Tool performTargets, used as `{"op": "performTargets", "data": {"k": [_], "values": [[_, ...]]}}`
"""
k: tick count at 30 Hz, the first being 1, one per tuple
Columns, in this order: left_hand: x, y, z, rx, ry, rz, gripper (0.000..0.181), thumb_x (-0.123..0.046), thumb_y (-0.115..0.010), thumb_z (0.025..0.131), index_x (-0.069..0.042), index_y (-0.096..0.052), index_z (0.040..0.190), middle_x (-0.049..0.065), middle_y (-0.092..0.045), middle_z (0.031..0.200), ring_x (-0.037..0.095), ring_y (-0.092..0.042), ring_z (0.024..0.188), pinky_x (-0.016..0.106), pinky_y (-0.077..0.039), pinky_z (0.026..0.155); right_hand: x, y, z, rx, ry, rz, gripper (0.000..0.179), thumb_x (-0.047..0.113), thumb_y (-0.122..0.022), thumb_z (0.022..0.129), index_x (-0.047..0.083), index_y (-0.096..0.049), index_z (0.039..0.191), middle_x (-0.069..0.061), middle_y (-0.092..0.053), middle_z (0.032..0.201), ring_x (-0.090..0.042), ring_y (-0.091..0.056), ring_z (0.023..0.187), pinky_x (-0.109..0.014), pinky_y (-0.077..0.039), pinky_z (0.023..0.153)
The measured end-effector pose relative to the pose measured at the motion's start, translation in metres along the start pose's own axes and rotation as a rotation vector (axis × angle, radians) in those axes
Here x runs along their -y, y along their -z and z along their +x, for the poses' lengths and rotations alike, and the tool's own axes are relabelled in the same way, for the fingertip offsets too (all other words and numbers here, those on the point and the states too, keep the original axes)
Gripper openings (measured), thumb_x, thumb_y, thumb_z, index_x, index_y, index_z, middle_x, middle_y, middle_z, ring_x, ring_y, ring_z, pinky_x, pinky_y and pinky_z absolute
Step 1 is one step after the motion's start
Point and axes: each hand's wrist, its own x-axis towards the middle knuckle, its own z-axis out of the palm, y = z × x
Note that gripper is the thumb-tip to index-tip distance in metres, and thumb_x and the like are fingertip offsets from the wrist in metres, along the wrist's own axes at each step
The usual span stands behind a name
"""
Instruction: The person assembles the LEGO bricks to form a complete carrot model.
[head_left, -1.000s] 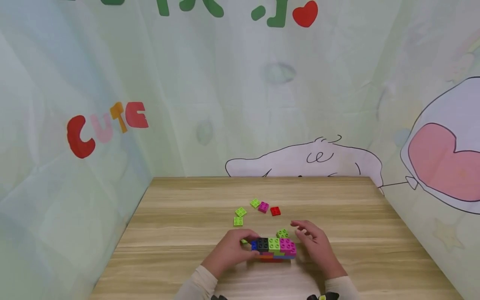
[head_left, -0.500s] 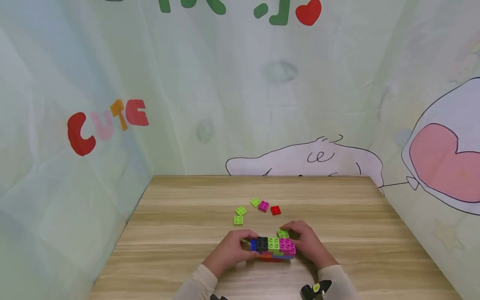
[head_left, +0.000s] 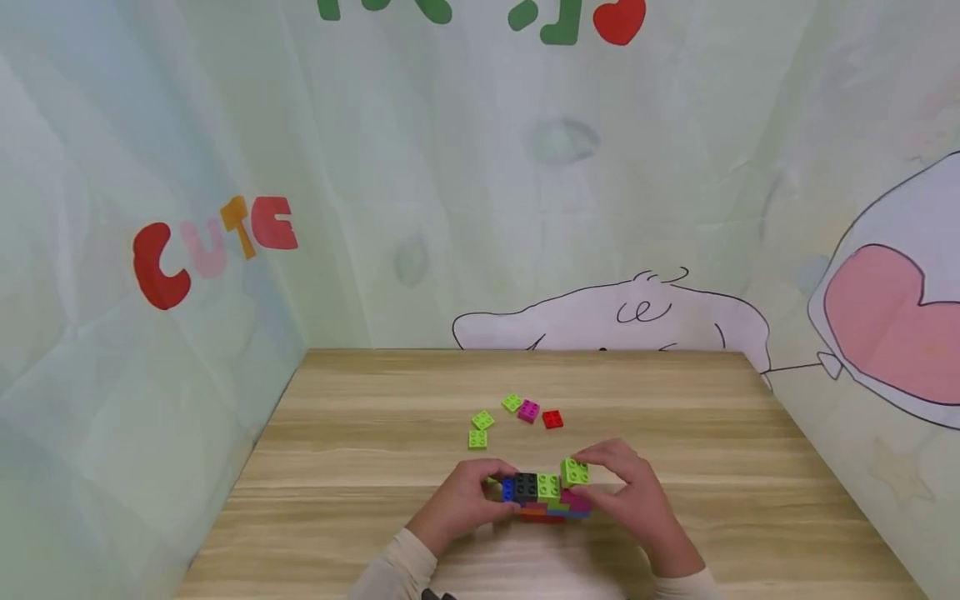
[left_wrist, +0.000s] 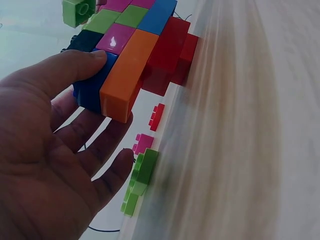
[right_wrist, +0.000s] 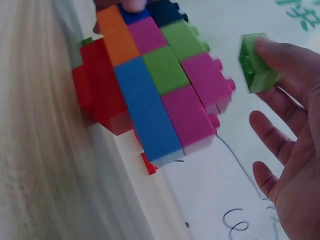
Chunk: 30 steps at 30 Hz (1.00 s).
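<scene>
A stack of toy building bricks in red, orange, blue, green, magenta and black stands on the table. My left hand holds its left end, the thumb on a dark blue brick and the fingers behind. Between thumb and fingertips, my right hand pinches a light green brick. In the right wrist view this green brick is apart from the stack, beside the studs of its top magenta brick. The remaining right fingers are loosely bent.
On the wooden table, loose bricks lie beyond the stack: a red one, a magenta one and several light green ones. Printed cloth walls enclose the table's back and sides.
My right hand has reached in, taken the light green brick from the table behind the stack and raised it over the stack's right end. The left hand has kept its hold.
</scene>
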Motion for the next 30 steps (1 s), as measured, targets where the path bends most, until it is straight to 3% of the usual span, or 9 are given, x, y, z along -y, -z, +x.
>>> {"op": "performTargets", "data": {"k": [4, 16, 30], "values": [[-0.002, 0.001, 0.001, -0.004, -0.006, 0.015, 0.037, -0.022, -0.090, 0.080, -0.019, -0.076, 0.114, -0.006, -0.073, 0.113, 0.015, -0.063, 0.097, 0.031, -0.055, 0.082, 0.006, -0.005, 0.003, 0.052, 0.080, -0.048, 0.041, 0.016, -0.095, 0.072, 0.024, -0.079, 0.110, 0.013, -0.073, 0.105, -0.010, -0.062, 0.100, -0.034, -0.049, 0.089], [-0.002, -0.001, 0.002, -0.005, -0.033, 0.013, 0.036, -0.023, -0.091, 0.079, -0.019, -0.077, 0.112, -0.008, -0.073, 0.111, 0.016, -0.063, 0.096, 0.029, -0.053, 0.080, 0.008, -0.009, 0.004, 0.107, 0.009, -0.094, 0.038, 0.021, -0.094, 0.074, 0.027, -0.080, 0.109, 0.019, -0.071, 0.105, -0.007, -0.061, 0.102, -0.039, -0.049, 0.090], [0.000, -0.001, 0.002, -0.006, -0.017, 0.010, 0.034, -0.022, -0.091, 0.079, -0.020, -0.077, 0.109, -0.009, -0.073, 0.107, 0.013, -0.063, 0.094, 0.029, -0.054, 0.079, 0.006, -0.015, -0.001, 0.107, 0.016, -0.110, 0.038, 0.021, -0.093, 0.074, 0.027, -0.078, 0.109, 0.021, -0.071, 0.106, -0.006, -0.063, 0.101, -0.041, -0.046, 0.091]]}}
